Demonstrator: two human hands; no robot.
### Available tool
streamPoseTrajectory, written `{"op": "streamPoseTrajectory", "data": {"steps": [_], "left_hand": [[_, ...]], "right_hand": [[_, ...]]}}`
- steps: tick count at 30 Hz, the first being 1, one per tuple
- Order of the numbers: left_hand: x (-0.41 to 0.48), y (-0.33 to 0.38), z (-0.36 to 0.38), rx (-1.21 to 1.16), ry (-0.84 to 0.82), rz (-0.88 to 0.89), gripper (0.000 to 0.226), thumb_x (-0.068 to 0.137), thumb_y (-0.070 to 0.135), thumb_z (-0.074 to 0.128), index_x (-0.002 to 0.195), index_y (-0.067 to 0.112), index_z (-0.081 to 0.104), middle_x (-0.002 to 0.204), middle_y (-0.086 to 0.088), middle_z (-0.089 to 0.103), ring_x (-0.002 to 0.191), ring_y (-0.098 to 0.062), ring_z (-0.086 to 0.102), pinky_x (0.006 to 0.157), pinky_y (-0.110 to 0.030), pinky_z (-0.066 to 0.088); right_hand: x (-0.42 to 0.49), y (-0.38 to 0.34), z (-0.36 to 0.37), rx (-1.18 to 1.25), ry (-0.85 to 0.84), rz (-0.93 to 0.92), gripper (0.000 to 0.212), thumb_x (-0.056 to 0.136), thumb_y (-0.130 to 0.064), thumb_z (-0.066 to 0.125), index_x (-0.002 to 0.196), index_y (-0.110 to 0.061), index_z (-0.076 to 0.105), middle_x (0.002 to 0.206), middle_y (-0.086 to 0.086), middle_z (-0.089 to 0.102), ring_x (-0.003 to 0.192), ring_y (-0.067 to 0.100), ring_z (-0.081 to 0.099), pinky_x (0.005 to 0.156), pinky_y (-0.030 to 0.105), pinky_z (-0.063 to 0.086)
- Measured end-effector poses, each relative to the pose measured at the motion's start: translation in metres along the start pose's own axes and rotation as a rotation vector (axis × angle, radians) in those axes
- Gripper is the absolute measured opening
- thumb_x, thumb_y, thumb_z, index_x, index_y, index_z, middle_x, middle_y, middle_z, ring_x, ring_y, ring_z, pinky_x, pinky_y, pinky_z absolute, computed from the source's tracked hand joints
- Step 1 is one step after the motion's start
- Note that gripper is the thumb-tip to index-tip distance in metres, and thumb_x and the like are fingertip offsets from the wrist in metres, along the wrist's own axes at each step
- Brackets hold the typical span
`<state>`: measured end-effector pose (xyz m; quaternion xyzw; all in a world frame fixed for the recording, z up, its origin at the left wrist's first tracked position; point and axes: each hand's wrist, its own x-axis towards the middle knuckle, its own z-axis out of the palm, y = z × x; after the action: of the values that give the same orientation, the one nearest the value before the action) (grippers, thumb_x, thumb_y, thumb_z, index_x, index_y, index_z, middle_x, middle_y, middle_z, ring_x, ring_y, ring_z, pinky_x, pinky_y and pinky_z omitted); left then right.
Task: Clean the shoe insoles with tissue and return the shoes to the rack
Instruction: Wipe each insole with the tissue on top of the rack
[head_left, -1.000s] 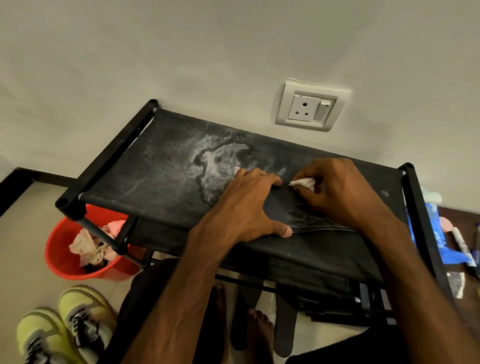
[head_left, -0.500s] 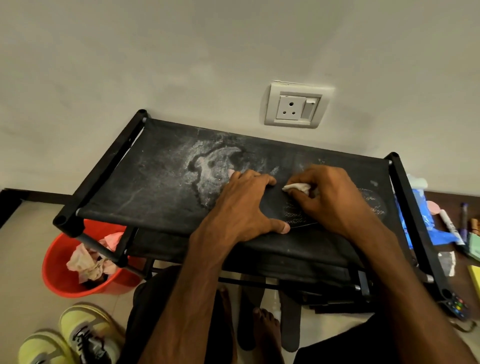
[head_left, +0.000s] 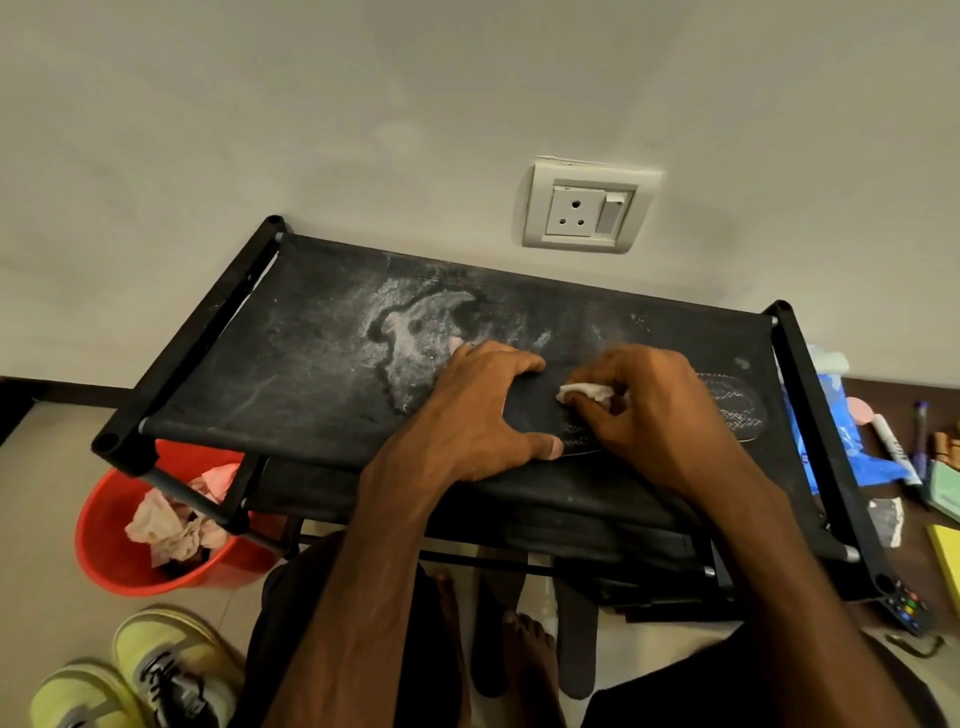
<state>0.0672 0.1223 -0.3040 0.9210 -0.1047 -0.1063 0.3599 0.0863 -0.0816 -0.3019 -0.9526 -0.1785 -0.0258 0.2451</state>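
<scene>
black patterned insole (head_left: 727, 410) lies flat under crumpled white tissue (head_left: 584, 391).

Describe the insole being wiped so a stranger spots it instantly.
Find the black shoe rack below the white wall socket. On its dusty top shelf lies a dark insole, held by the left hand, wiped with tissue by the right hand. Unlike the floor insoles, it shows pale patterning.
</scene>
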Motion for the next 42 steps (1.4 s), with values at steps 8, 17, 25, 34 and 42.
{"op": "streamPoseTrajectory", "data": {"steps": [8, 17, 25, 34, 42], "left_hand": [[0.0, 0.004, -0.002, -0.003, -0.003, -0.009, 0.089, 0.071, 0.047, 0.088, 0.147, 0.024, 0.048, 0.145, 0.005, 0.047, 0.127, -0.017, 0.045, 0.113, -0.042, 0.038], [0.0, 0.006, -0.003, 0.003, 0.008, -0.019, 0.089, 0.069, 0.047, 0.089, 0.146, 0.026, 0.05, 0.143, 0.006, 0.048, 0.125, -0.018, 0.045, 0.11, -0.041, 0.041], [0.0, 0.005, -0.004, 0.027, 0.003, 0.009, 0.089, 0.072, 0.048, 0.087, 0.148, 0.024, 0.048, 0.145, 0.005, 0.047, 0.126, -0.017, 0.044, 0.111, -0.039, 0.039], [0.0, 0.004, -0.003, 0.04, 0.026, 0.025, 0.089, 0.069, 0.048, 0.089, 0.145, 0.023, 0.052, 0.142, 0.005, 0.051, 0.122, -0.014, 0.048, 0.11, -0.037, 0.04], [-0.002, 0.001, -0.005, 0.039, -0.046, 0.019, 0.088, 0.076, 0.046, 0.084, 0.151, 0.024, 0.044, 0.149, 0.007, 0.041, 0.127, -0.013, 0.04, 0.118, -0.041, 0.031]], "right_hand": [[0.001, -0.001, -0.002, 0.041, -0.026, 0.035, 0.013, 0.088, -0.026, 0.075, 0.1, -0.029, 0.081, 0.086, -0.007, 0.075, 0.074, 0.009, 0.067, 0.071, 0.044, 0.06], [-0.002, -0.003, -0.005, -0.005, -0.036, 0.01, 0.013, 0.086, -0.032, 0.076, 0.098, -0.032, 0.081, 0.088, -0.008, 0.074, 0.074, 0.01, 0.067, 0.069, 0.043, 0.059], [0.001, -0.005, -0.011, 0.026, -0.051, 0.004, 0.024, 0.08, -0.045, 0.069, 0.099, -0.035, 0.08, 0.09, -0.013, 0.074, 0.075, 0.008, 0.066, 0.067, 0.044, 0.059], [-0.008, -0.011, -0.023, 0.064, -0.264, -0.012, 0.03, 0.072, -0.055, 0.065, 0.092, -0.038, 0.081, 0.086, -0.014, 0.075, 0.074, 0.005, 0.069, 0.066, 0.04, 0.06], [0.0, -0.005, -0.015, 0.031, -0.05, 0.063, 0.032, 0.073, -0.058, 0.064, 0.095, -0.04, 0.08, 0.088, -0.013, 0.076, 0.071, 0.007, 0.067, 0.068, 0.043, 0.06]]}}
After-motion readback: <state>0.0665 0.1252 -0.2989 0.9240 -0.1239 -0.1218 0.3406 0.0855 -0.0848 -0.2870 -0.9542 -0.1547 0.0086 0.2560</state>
